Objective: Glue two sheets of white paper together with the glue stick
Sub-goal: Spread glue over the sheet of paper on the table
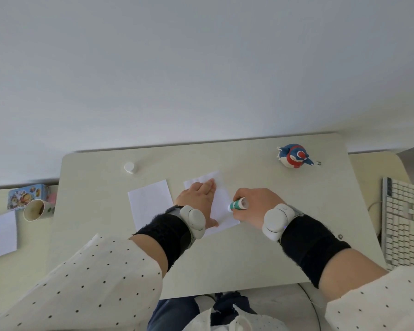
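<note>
Two white paper sheets lie side by side on the cream table [261, 247]. The left sheet [150, 203] lies bare. My left hand [198, 199] rests flat, fingers straight, on the right sheet [221, 209] and holds it down. My right hand [253, 203] grips a green and white glue stick [237, 204], tilted, with its tip down on the right sheet near its right edge. The white glue cap [129, 167] stands apart at the back left of the table.
A blue and red bird figurine [294, 156] stands at the back right. A white keyboard [400, 223] lies on the right. On the lower surface at the left are a paper cup [37, 209], a colourful tin [28, 194] and another white sheet [1, 235].
</note>
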